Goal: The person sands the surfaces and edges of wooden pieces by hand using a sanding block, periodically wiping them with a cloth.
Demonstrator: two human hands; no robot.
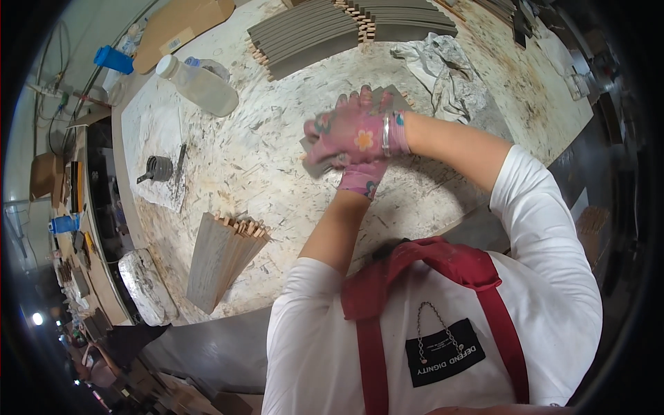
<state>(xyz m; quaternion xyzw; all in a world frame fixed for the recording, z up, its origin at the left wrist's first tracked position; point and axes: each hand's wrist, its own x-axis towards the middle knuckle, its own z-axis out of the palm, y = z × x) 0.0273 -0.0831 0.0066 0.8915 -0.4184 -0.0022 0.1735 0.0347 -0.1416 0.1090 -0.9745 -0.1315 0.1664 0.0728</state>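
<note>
Both my hands wear pink gloves with a flower print, and they cross over one another near the middle of the table. My right hand [363, 135] lies on top, palm down, its blurred fingers spread. Beneath it is my left hand [361, 181]; only its wrist and lower part show clearly, and its fingers are mostly covered. Under the hands, grey slats [318, 168] with pale wooden ends stick out at the lower left and upper right. How many lie there is hidden.
A fanned stack of grey slats [207, 259] lies at the table's near left. Larger rows of slats [304, 38] lie at the far side, beside a stained cloth [443, 76]. Left stand a cloudy plastic bottle [200, 86], a dark round container [159, 168] and a wrapped block [146, 287].
</note>
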